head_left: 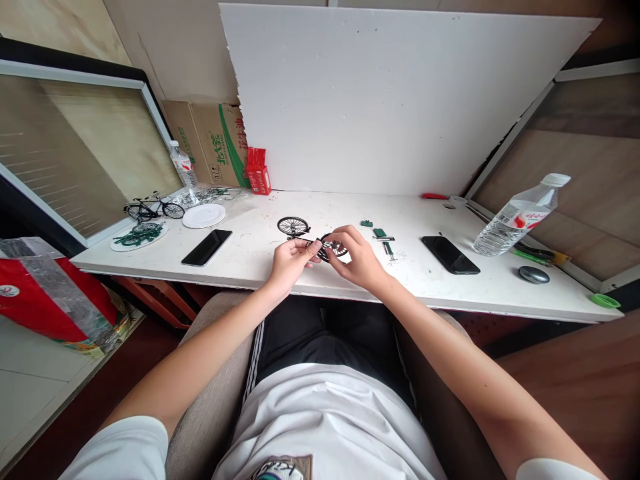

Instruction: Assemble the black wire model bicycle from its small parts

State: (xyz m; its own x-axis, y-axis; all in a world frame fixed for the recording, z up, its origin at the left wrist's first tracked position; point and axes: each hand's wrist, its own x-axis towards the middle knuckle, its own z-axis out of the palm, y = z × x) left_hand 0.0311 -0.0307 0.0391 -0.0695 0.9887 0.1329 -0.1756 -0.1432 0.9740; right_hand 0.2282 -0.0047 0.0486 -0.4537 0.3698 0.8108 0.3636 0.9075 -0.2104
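A small black model bicycle is held between my two hands over the front of the white table. One spoked wheel points away to the upper left; the other shows partly behind my right fingers. My left hand pinches the frame near its middle with thumb and fingers. With bent fingers, my right hand grips the bicycle at its right wheel. My fingers hide most of the frame. Several small green and dark parts lie just right of my right hand.
The white table bears a phone at left and another phone at right. A finished-looking model bicycle stands at far left by white plates. A water bottle and a dark oval object sit at right.
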